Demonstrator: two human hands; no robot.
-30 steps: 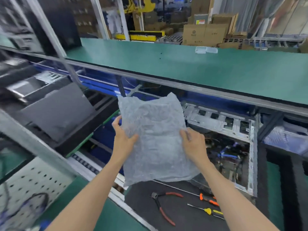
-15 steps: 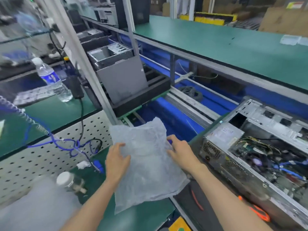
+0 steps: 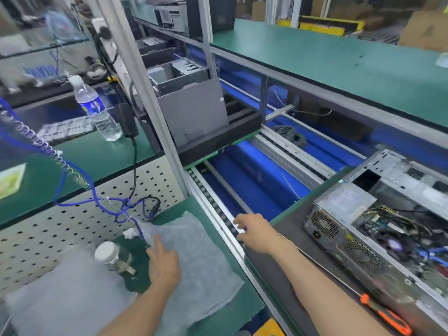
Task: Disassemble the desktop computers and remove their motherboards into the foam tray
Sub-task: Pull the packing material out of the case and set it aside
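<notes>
An open desktop computer case (image 3: pixel 378 229) lies on its side at the right, its power supply, cables and motherboard exposed. A translucent bubble-wrap bag (image 3: pixel 196 260) lies flat on the green bench at lower centre. My left hand (image 3: pixel 162 263) rests on the bag with straight fingers. My right hand (image 3: pixel 254 231) hovers over the conveyor rail with loosely spread fingers, holding nothing. A black foam tray (image 3: pixel 218 139) sits on the conveyor behind, carrying a grey case panel (image 3: pixel 194 115).
A water bottle (image 3: pixel 97 110), a coiled blue cable (image 3: pixel 72 180) and a small white-capped bottle (image 3: pixel 114 257) are on the left bench. Another bubble-wrap sheet (image 3: pixel 60 294) lies at lower left. An orange-handled screwdriver (image 3: pixel 385 316) lies beside the computer. A metal post (image 3: pixel 145 93) stands between bench and conveyor.
Both hands carried the bubble-wrap bag left and down, then laid it on the green bench. My right hand let go and moved right over the conveyor rail.
</notes>
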